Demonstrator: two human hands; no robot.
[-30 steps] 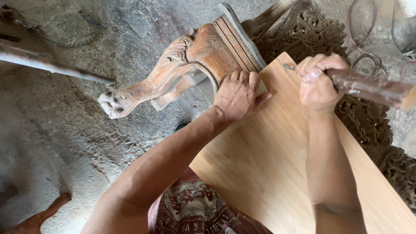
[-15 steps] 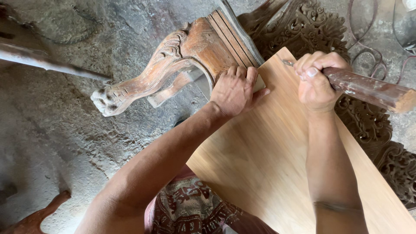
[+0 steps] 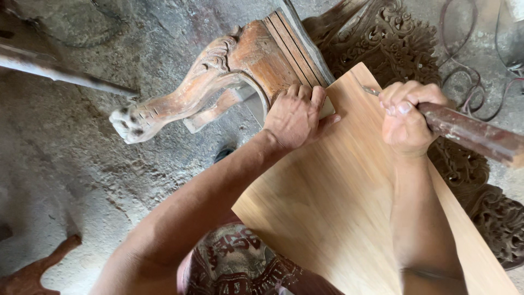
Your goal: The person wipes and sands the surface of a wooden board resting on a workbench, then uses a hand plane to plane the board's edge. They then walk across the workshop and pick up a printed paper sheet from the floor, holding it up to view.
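Observation:
My left hand (image 3: pixel 297 116) presses down on the near-left edge of a light plywood panel (image 3: pixel 349 207), where the panel meets the brown carved wooden frame (image 3: pixel 262 60). A carved leg (image 3: pixel 174 104) with a clawed foot sticks out to the left of that frame. My right hand (image 3: pixel 406 117) is closed around a dark red-brown wooden handle (image 3: pixel 475 134) that runs off to the right; a thin metal tip (image 3: pixel 368 90) pokes out of the fist onto the panel's far edge.
Dark, ornately carved openwork wood (image 3: pixel 404 43) lies under and beyond the panel, reaching down the right side. Cables (image 3: pixel 469 60) loop on the grey concrete floor (image 3: pixel 71 175) at top right. A metal bar (image 3: pixel 60 74) crosses the upper left. Another carved wooden piece (image 3: pixel 33 273) lies at the bottom left.
The view has shifted slightly; both hands keep the same grip and place on the panel, with the right fist and handle nudged a little along the panel's edge.

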